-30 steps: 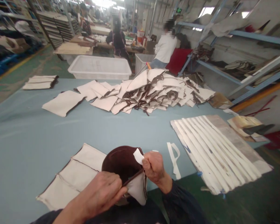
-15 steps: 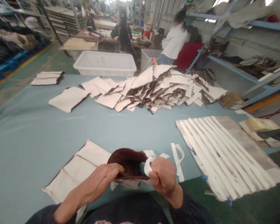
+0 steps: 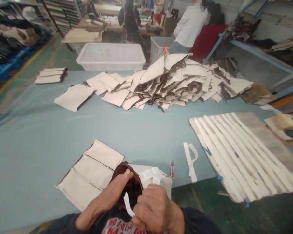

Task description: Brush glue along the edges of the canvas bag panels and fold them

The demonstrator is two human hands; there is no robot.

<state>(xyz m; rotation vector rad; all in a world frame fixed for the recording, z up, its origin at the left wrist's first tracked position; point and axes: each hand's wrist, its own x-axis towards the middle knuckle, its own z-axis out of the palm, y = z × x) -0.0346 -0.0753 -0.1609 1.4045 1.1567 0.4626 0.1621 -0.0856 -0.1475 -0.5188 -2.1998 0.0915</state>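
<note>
A brown fabric piece, curled into an open tube with a pale outer side, is close to my body. My left hand grips its upper edge, fingers against the brown surface. Closed into a fist, my right hand holds a white strip whose end sticks out toward the tube's opening. More white tape lies over the pale cloth just beyond that fist. Left of my hands, a cream panel with dark seams lies flat on the table. Pink-handled thread snips rest to the right.
A large heap of cream and brown panels covers the table's far side. At right, a board of long white strips overhangs the edge, with a loose white strip beside it. Behind stand a white bin and a person in white.
The brown piece has turned and come nearer my body. My right fist has moved down and left with the white strip. The thread snips have come into sight.
</note>
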